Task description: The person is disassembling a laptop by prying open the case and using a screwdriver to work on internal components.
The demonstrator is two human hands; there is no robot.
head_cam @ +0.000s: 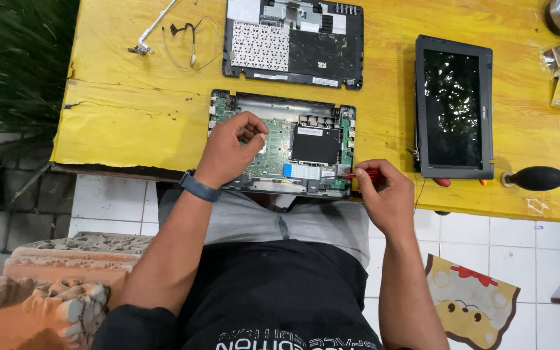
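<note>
Yellow table [131, 116], green circuit board [273, 152] — red screwdriver [365, 174], black screen panel [454, 107], navy wristband [199, 187]

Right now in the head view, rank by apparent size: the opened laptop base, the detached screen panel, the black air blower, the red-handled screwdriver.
1. Opened laptop base and detached screen panel: they look too alike to rank.
2. Black air blower.
3. Red-handled screwdriver, mostly hidden inside the right hand, so its full size is unclear.

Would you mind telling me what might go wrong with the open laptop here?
The laptop base overhangs the table edge at the lap and might tip off. The red screwdriver in the right hand could slip onto the bare board. The left hand fingers press on components, risking damage.
</note>
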